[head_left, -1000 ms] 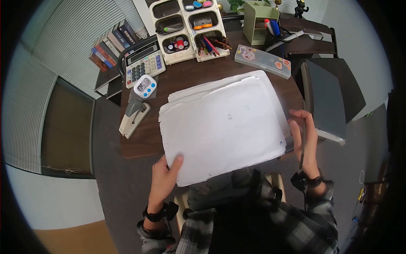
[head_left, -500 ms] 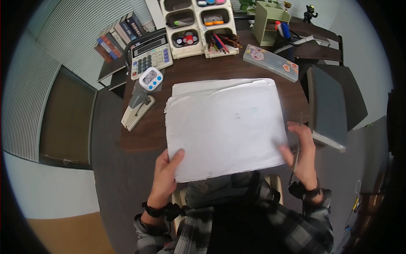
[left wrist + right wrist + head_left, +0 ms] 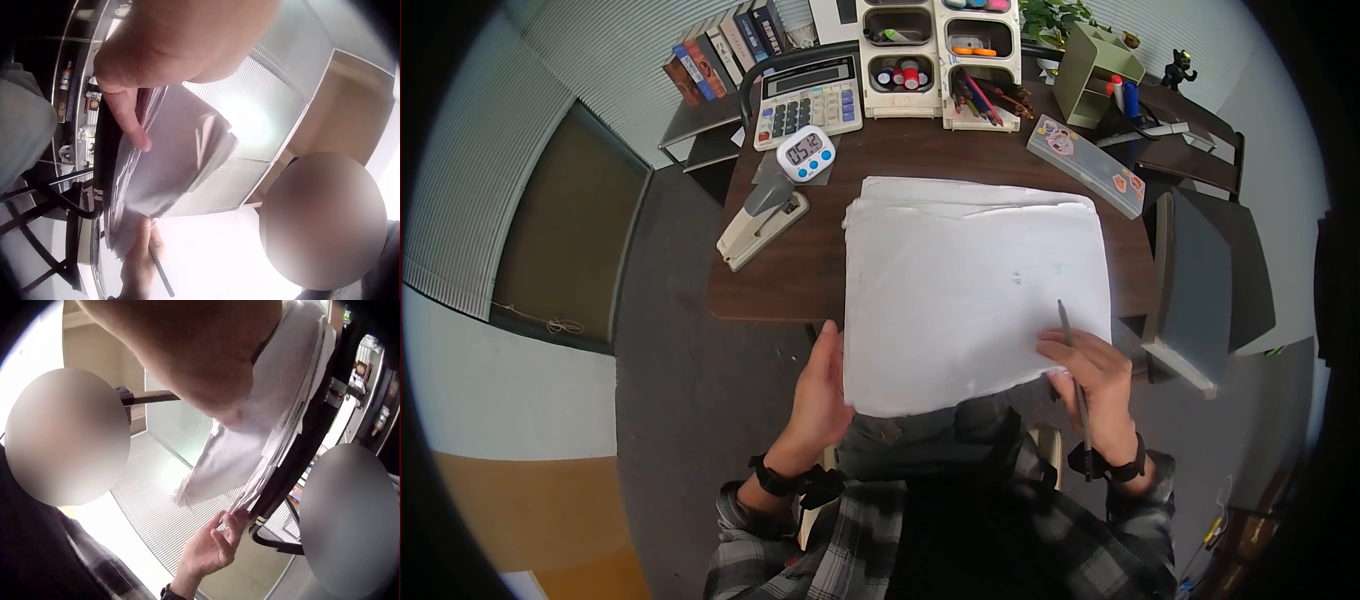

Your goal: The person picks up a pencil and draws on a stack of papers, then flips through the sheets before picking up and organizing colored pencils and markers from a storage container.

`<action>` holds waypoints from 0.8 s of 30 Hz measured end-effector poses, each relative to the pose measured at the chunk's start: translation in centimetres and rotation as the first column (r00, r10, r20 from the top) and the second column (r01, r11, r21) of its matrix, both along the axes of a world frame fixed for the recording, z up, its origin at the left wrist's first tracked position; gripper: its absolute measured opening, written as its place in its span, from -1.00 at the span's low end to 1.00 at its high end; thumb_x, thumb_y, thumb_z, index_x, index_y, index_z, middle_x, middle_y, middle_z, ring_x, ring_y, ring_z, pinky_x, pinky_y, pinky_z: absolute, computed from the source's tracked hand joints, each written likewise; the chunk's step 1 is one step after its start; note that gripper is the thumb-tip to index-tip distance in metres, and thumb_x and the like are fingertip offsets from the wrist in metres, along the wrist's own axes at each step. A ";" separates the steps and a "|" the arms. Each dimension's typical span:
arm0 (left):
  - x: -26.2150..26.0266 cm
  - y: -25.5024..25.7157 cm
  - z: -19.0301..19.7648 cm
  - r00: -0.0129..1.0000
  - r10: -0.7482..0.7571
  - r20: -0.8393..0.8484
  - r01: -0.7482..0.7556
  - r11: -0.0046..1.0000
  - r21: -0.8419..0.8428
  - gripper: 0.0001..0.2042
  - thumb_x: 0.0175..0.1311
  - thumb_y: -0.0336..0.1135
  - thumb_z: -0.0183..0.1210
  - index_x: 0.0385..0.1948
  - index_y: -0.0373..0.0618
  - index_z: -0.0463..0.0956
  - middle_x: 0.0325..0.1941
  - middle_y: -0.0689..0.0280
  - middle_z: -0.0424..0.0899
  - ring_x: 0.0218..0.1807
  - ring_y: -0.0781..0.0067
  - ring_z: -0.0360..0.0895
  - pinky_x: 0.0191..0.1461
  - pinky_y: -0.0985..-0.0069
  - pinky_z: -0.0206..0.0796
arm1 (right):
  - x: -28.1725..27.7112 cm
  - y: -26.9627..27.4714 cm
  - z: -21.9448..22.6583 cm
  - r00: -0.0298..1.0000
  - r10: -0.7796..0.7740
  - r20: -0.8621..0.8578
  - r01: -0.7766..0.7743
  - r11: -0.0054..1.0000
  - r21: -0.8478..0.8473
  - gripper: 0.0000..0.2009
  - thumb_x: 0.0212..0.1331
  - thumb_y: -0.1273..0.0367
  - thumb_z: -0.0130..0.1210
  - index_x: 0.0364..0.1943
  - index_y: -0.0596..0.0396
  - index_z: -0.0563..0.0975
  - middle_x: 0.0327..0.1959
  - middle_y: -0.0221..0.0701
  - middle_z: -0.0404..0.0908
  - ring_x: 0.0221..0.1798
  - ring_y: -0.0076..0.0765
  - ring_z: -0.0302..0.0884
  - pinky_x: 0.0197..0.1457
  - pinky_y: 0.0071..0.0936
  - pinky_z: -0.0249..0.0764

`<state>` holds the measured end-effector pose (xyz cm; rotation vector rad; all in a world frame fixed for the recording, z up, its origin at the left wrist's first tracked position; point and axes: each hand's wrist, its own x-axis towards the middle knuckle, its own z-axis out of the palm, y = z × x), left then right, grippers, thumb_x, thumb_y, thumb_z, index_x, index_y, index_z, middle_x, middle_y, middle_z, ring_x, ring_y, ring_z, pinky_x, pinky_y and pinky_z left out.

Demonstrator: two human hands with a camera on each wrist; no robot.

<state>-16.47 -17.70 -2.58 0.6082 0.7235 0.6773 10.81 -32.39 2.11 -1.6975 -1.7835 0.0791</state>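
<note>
A thick stack of white paper sheets [image 3: 960, 290], slightly uneven at the far edge, reaches over the desk's front edge toward the body. My left hand [image 3: 815, 390] lies along the stack's left side with its fingers extended, touching the edge. At the near right corner, my right hand [image 3: 1097, 385] has its fingers over the top sheet and its thumb at the edge. It also holds a slim dark pencil [image 3: 1083, 425], which slants across the fingers. In the left wrist view the top sheets [image 3: 181, 150] bulge away from the stack, with the right hand [image 3: 142, 256] at the far end.
Left on the desk [image 3: 740, 295] are a stapler [image 3: 765, 228], a white timer [image 3: 806, 153] and a calculator [image 3: 810, 105]. Organizer trays [image 3: 900, 103] stand at the back. A pencil case [image 3: 1085, 165] lies back right, beyond which stands a green holder [image 3: 1090, 75]. A dark folder [image 3: 1195, 280] is at the right.
The left thumb has come off the top sheet to the stack's left side. My right hand has moved left from beside the stack onto its near right corner, still holding the pencil.
</note>
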 end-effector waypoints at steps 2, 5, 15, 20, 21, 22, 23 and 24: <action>-0.2 0.2 0.0 0.985 -0.144 0.097 0.137 0.988 0.077 -0.42 0.59 0.10 -0.33 0.27 -0.26 0.33 0.18 0.09 0.60 0.15 0.17 0.61 -0.01 0.31 0.56 | -0.1 0.1 0.3 0.996 -0.050 -0.071 0.051 0.999 0.014 -0.81 0.07 0.49 0.29 -0.21 0.21 0.63 -0.24 -0.16 0.71 -0.18 0.02 0.70 -0.10 -0.25 0.60; 0.0 0.1 -0.4 0.976 -0.211 0.057 0.203 0.971 0.130 -0.38 0.59 0.13 -0.42 0.32 -0.23 0.26 0.22 0.05 0.58 0.18 0.13 0.59 -0.04 0.25 0.59 | -0.2 0.5 0.6 0.981 -0.116 -0.159 0.128 0.989 0.070 -0.91 0.18 0.51 0.23 -0.26 0.24 0.64 -0.41 -0.17 0.69 -0.43 -0.19 0.65 -0.34 -0.40 0.50; 2.9 -1.6 -0.7 0.988 -0.157 0.001 0.156 0.982 0.107 -0.57 0.57 -0.20 -0.08 0.30 -0.31 0.25 0.18 -0.04 0.57 0.09 0.11 0.64 -0.09 0.31 0.62 | 0.9 0.2 0.6 0.833 -0.392 -0.389 0.442 0.896 0.043 -0.83 0.32 0.37 0.20 -0.27 0.23 0.66 -0.55 -0.51 0.56 -0.49 -0.68 0.33 -0.42 -0.62 0.24; 2.9 -1.6 -0.6 0.990 -0.144 0.000 0.143 0.983 0.118 -0.59 0.56 -0.23 -0.06 0.29 -0.31 0.26 0.16 -0.04 0.59 0.05 0.12 0.66 -0.11 0.33 0.62 | 1.4 0.7 0.3 0.770 -0.385 -0.509 0.461 0.887 0.027 -0.81 0.31 0.33 0.22 -0.26 0.21 0.67 -0.54 -0.57 0.54 -0.46 -0.72 0.31 -0.38 -0.66 0.20; 2.9 -1.6 -0.6 0.989 -0.145 -0.007 0.145 0.982 0.119 -0.59 0.56 -0.24 -0.06 0.28 -0.31 0.26 0.16 -0.04 0.59 0.04 0.12 0.66 -0.11 0.33 0.61 | 1.6 0.7 0.3 0.752 -0.401 -0.523 0.482 0.876 0.020 -0.81 0.32 0.33 0.22 -0.25 0.20 0.67 -0.53 -0.58 0.55 -0.45 -0.72 0.31 -0.37 -0.65 0.22; 2.9 -1.6 -0.6 0.989 -0.147 -0.014 0.147 0.982 0.119 -0.60 0.56 -0.24 -0.06 0.28 -0.31 0.26 0.15 -0.04 0.59 0.04 0.12 0.66 -0.11 0.32 0.61 | 1.8 0.6 0.2 0.733 -0.418 -0.537 0.502 0.865 0.012 -0.81 0.32 0.33 0.22 -0.24 0.19 0.67 -0.52 -0.58 0.55 -0.45 -0.71 0.32 -0.36 -0.65 0.23; 2.9 -1.6 -0.6 0.989 -0.147 -0.013 0.148 0.982 0.118 -0.60 0.56 -0.24 -0.06 0.28 -0.31 0.26 0.15 -0.04 0.59 0.04 0.12 0.66 -0.11 0.32 0.61 | 1.7 0.6 0.1 0.733 -0.419 -0.536 0.502 0.865 0.011 -0.81 0.32 0.33 0.22 -0.24 0.19 0.67 -0.52 -0.58 0.55 -0.45 -0.71 0.32 -0.36 -0.65 0.23; 2.9 -1.5 -0.6 0.989 -0.145 -0.013 0.146 0.983 0.116 -0.60 0.56 -0.25 -0.06 0.28 -0.31 0.26 0.15 -0.04 0.60 0.04 0.13 0.66 -0.10 0.31 0.61 | 1.3 0.7 -0.1 0.772 -0.396 -0.497 0.468 0.883 0.023 -0.81 0.32 0.33 0.21 -0.24 0.20 0.67 -0.52 -0.55 0.56 -0.45 -0.69 0.34 -0.36 -0.62 0.25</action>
